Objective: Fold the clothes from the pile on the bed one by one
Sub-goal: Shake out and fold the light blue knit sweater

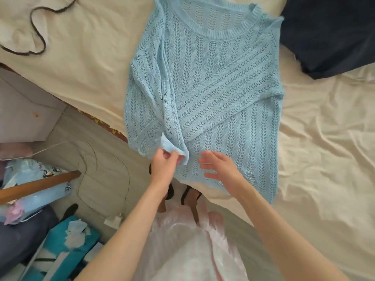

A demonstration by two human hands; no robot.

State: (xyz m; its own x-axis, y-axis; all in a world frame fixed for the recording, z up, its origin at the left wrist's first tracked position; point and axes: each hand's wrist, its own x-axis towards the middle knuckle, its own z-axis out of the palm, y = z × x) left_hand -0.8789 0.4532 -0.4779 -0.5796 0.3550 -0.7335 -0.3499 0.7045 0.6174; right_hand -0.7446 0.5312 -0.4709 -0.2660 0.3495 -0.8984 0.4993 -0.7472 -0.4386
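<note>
The left hand (164, 166) pinches the cuff of the sweater's folded-in sleeve (160, 102) at the sweater's near left corner. The right hand (220, 168), fingers straight and spread, hovers over or rests on the hem just beside it; contact is unclear. The light blue knit sweater (219, 94) lies flat on the bed (316, 138), lengthwise away from the person, neckline at the far end. Both forearms reach forward from below. A dark garment (328, 33) lies right of the neckline.

Left hand (163, 163) pinches blue sweater's (213, 94) sleeve cuff (172, 148).
</note>
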